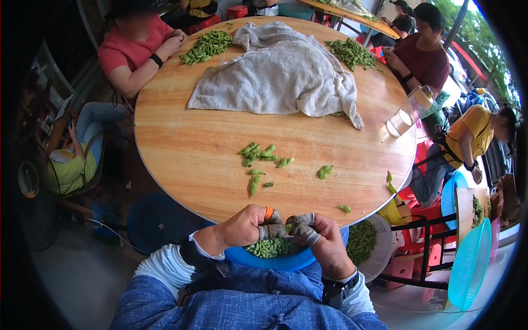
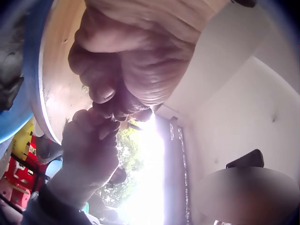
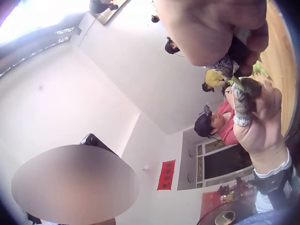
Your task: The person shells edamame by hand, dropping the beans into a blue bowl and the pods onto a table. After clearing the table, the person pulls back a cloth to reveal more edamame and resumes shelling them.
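A green soybean pod [image 3: 238, 83] is pinched between the fingertips of both hands, close above a blue basin [image 1: 275, 262]. My left hand [image 1: 239, 226] holds it from one side, with grey fabric covers on thumb and finger and an orange band. From the other side my right hand [image 1: 328, 239] grips it, also with grey finger covers. Shelled green beans [image 1: 268, 248] lie in the basin below. Beyond the hands, several loose pods [image 1: 253, 184] lie on the round wooden table [image 1: 192, 148]. The left wrist view shows the fingers from beneath, the pod hidden there.
A grey towel [image 1: 286, 77] covers the table's middle, between two pod heaps [image 1: 207, 47] [image 1: 352, 54]. A clear bottle [image 1: 401, 121] stands at the right edge. A white basket [image 1: 383, 247] of pods sits lower right, near a turquoise basket [image 1: 469, 267]. Other people sit around the table.
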Demonstrator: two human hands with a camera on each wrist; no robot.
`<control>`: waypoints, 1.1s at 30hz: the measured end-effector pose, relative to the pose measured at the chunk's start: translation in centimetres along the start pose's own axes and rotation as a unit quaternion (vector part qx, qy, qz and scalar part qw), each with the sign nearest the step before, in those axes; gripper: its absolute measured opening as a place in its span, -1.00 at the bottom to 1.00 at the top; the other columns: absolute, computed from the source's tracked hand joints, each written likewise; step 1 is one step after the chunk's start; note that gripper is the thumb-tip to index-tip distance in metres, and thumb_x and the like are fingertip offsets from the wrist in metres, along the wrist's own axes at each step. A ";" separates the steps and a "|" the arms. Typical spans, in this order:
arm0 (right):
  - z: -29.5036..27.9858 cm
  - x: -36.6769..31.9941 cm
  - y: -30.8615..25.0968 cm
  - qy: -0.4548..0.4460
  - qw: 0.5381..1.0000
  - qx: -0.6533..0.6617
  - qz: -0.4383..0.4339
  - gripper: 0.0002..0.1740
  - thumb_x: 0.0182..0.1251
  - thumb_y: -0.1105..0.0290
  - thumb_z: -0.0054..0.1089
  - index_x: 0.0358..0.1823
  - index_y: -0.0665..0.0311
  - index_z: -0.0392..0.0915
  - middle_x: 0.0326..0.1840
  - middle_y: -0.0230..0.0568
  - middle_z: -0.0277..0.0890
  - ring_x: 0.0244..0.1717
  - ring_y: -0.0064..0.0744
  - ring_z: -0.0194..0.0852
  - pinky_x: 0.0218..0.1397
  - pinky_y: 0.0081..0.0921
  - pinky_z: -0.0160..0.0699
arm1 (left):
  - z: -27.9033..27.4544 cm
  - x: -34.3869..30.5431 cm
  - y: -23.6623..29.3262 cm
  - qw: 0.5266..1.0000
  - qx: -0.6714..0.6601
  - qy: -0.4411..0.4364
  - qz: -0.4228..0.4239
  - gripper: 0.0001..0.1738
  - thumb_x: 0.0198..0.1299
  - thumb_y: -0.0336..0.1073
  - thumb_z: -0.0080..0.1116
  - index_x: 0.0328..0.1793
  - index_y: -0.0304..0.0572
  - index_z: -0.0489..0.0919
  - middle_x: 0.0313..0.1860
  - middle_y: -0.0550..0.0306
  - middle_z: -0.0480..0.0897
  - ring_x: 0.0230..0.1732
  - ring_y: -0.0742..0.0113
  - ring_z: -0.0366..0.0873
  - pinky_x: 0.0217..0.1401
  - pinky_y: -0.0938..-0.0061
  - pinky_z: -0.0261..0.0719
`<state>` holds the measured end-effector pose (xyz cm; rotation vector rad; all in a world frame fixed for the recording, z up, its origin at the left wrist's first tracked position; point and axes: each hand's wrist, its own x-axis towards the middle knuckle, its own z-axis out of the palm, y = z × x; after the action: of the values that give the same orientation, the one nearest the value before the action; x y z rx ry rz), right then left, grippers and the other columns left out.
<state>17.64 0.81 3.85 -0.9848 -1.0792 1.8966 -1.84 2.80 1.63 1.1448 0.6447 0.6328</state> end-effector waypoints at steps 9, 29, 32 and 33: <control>-0.2 0.8 1.1 0.053 0.998 0.024 -0.017 -0.80 0.17 0.49 0.01 -0.19 0.42 0.42 -0.29 -0.33 0.48 -0.26 -0.62 0.39 -0.15 -0.69 0.35 | 1.8 -0.2 0.6 0.836 0.495 0.163 0.169 -0.76 -0.22 -0.48 0.10 -0.31 -0.32 0.47 -0.48 0.02 0.52 -0.46 0.14 0.48 -0.36 0.45 0.41; -1.5 2.7 4.1 -0.022 0.986 0.091 -0.140 -0.78 0.11 0.46 0.08 -0.22 0.40 0.42 -0.31 -0.34 0.44 -0.27 -0.58 0.38 -0.16 -0.63 0.36 | 0.4 0.2 -3.1 0.958 -0.286 0.024 -0.025 -0.84 0.18 -0.36 -0.15 -0.27 -0.20 0.46 -0.48 0.24 0.49 -0.47 0.53 0.39 -0.42 0.67 0.34; -1.1 2.2 3.4 0.013 0.990 0.091 -0.107 -0.74 0.09 0.41 0.12 -0.21 0.39 0.43 -0.34 -0.34 0.45 -0.30 -0.57 0.40 -0.20 -0.64 0.37 | 1.6 0.1 -1.3 0.974 0.143 0.151 0.094 -0.87 0.15 -0.41 -0.09 -0.26 -0.31 0.44 -0.47 0.19 0.51 -0.45 0.44 0.43 -0.38 0.55 0.39; -0.9 2.0 3.1 0.019 0.991 0.081 -0.100 -0.74 0.09 0.40 0.12 -0.21 0.39 0.43 -0.35 -0.35 0.45 -0.31 -0.58 0.40 -0.21 -0.65 0.37 | 1.7 0.0 -0.1 0.965 0.196 0.152 0.089 -0.85 0.08 -0.43 0.01 -0.25 -0.38 0.43 -0.47 0.06 0.53 -0.46 0.30 0.46 -0.35 0.48 0.41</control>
<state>16.91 1.65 0.22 -0.7875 -0.9486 1.7640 -0.59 1.71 1.98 1.5011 0.9666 0.8711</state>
